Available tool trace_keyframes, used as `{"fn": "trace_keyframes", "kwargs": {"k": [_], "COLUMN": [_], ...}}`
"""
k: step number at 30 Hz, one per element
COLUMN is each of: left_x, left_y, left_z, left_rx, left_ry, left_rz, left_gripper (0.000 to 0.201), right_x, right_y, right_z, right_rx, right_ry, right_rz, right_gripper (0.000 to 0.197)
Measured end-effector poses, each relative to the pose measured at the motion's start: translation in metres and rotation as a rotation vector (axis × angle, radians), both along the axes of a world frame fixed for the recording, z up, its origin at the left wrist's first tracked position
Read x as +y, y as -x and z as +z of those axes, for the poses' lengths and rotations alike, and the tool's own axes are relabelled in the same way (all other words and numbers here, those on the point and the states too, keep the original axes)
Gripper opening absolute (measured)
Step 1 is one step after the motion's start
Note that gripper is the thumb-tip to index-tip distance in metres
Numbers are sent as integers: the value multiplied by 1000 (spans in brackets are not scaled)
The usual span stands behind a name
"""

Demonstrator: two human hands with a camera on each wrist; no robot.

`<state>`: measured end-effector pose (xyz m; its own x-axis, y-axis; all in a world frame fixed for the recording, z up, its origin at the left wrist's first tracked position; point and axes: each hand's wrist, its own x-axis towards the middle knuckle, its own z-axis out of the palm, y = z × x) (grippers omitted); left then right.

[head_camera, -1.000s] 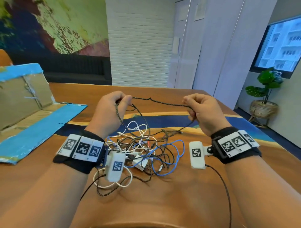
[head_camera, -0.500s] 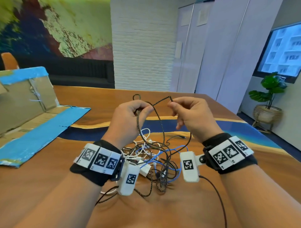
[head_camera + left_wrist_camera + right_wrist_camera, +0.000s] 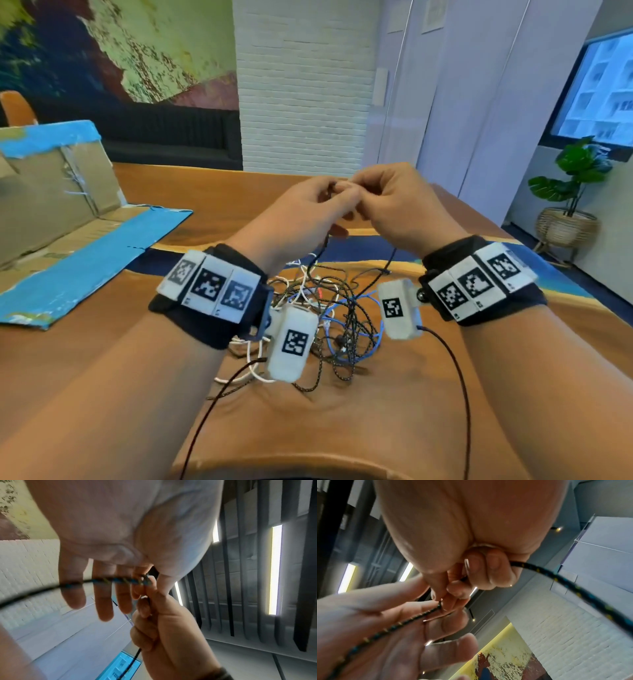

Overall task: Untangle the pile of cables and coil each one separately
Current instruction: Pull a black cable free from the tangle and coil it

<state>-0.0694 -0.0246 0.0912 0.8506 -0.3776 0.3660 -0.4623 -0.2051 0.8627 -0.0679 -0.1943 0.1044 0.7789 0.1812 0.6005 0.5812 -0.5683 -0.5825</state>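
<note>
Braided black cable [image 3: 118, 581], flecked blue and yellow: both hands are meeting above the table [image 3: 212, 186], left hand [image 3: 301, 216] and right hand [image 3: 397, 205] pinching it fingertip to fingertip. Remaining cable pile [image 3: 329, 315] is lying below, between the wrists.

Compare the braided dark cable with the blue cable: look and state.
The braided dark cable is black flecked with yellow and blue; the blue cable is plain light blue. The braided one is lifted, pinched by left hand and right hand; the blue one lies untouched. Both run into the tangle.
</note>
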Motion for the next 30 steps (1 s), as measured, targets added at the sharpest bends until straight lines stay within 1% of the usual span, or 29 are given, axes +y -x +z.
{"fn": "trace_keyframes", "kwargs": {"k": [2, 3, 5, 7, 8, 9, 10, 12, 15, 16, 17, 18, 20, 21, 23, 24, 26, 28, 30], "left_x": [-5, -3, 12, 34, 44, 50, 51, 37, 6, 0, -2, 0, 15, 25, 49, 61, 79, 86, 83], "left_y": [0, -1, -8, -12, -13, -13, -13, -7, 3, 5, 5, 4, -4, -8, -14, -15, -16, -17, -17], "left_z": [4, 5, 10, 20, 24, 27, 28, 25, 7, 1, -3, -5, -6, -3, 6, 12, 21, 24, 23], "left_rx": [-71, -74, -27, 3, 1, 0, 11, 55, 83, 101, 129, 155, 176, 169, 152, 153, 132, 51, -40], "left_ry": [-14, 16, 164, 357, 414, 430, 403, 272, 81, 58, 53, 63, 118, 174, 335, 423, 542, 551, 492], "left_rz": [12, 31, 119, 198, 208, 198, 176, 98, -69, -129, -167, -173, -121, -78, 16, 60, 140, 210, 271], "left_gripper": [25, 26, 27, 26, 25, 22, 18, 13, 29, 32, 30, 25, 21, 23, 26, 28, 29, 28, 28], "right_x": [1, -4, -22, -47, -57, -64, -66, -56, -26, -20, -18, -21, -35, -44, -64, -74, -91, -99, -98], "right_y": [0, -1, -4, -7, -7, -7, -6, -5, 0, 2, 4, 5, 5, 4, -3, -7, -14, -17, -19], "right_z": [6, 7, 5, 1, -2, -5, -7, -9, -3, 0, 3, 5, 3, -2, -18, -28, -43, -48, -43], "right_rx": [-6, 14, 63, 99, 118, 140, 161, 200, 186, 173, 168, 173, 197, 210, 253, 286, 339, 340, 305], "right_ry": [-3, -53, -231, -388, -433, -460, -462, -409, -292, -279, -292, -322, -348, -330, -276, -271, -255, -181, -157], "right_rz": [-26, -24, -26, -61, -76, -80, -68, -15, 77, 108, 140, 168, 193, 171, 74, 22, -71, -141, -208], "right_gripper": [28, 25, 16, 15, 14, 13, 13, 14, 13, 11, 12, 19, 30, 30, 19, 17, 19, 17, 18]}}
